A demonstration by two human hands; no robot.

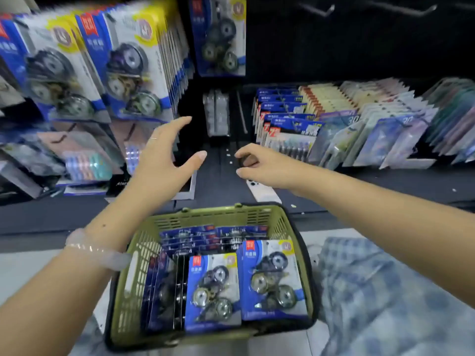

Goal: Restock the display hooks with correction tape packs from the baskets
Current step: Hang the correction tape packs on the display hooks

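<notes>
A green basket [295, 227] on the floor below me holds several blue correction tape packs [214, 291], some lying face up, others standing on edge. More of the same packs [133, 62] hang in thick rows on hooks at the upper left, and one short row [219, 37] hangs at top centre. My left hand [164, 155] is raised above the basket with fingers spread, holding nothing. My right hand [259, 164] hovers to its right, fingers loosely curled and empty, over the dark shelf.
Bare hooks [321, 10] stick out at the upper right. Rows of other stationery packs [359, 124] lean on the dark shelf to the right. Clear boxes [216, 114] stand at the shelf's back centre. A checked cloth [372, 291] lies right of the basket.
</notes>
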